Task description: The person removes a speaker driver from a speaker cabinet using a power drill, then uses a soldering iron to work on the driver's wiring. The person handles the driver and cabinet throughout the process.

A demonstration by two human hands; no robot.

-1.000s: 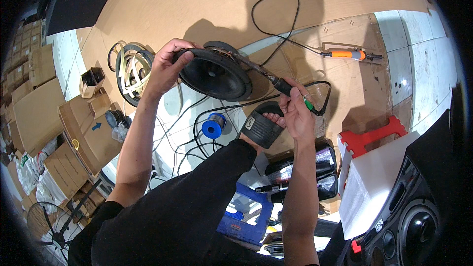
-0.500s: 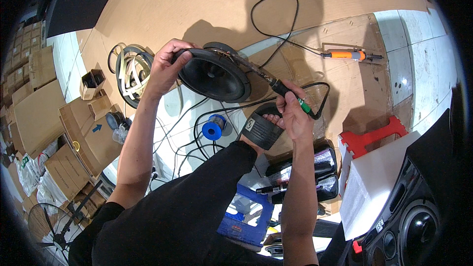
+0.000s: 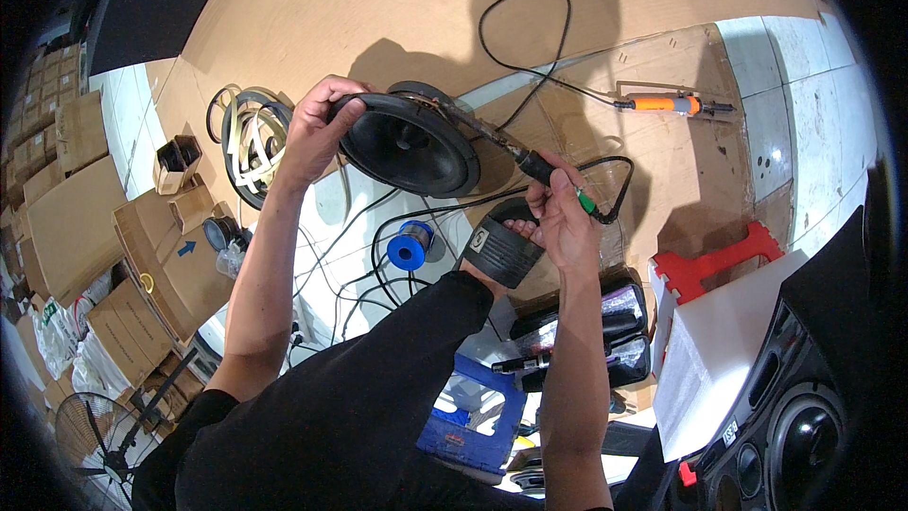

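Observation:
A black speaker driver (image 3: 407,147) is tilted on its edge above the cardboard, its cone facing me. My left hand (image 3: 322,123) grips its rim at the left, thumb on the front. In my right hand (image 3: 566,218) is a soldering iron (image 3: 536,167) with a black and green handle. Its metal shaft slants up and left to the back of the driver, near the magnet. The tip is hidden behind the rim, so contact cannot be told. A black cord loops from the handle's end. My sandalled foot (image 3: 503,244) is just below the iron.
A blue solder spool (image 3: 409,246) stands among black cables on the tiles. An orange-handled tool (image 3: 662,105) lies on the cardboard (image 3: 681,57) at the right. Coiled strips (image 3: 253,147) lie at the left. A blue plastic stool (image 3: 473,426), a white box (image 3: 709,350) and a large speaker cabinet (image 3: 785,416) are close by.
The driver has shifted very slightly left and down. My right hand and the soldering iron have barely moved.

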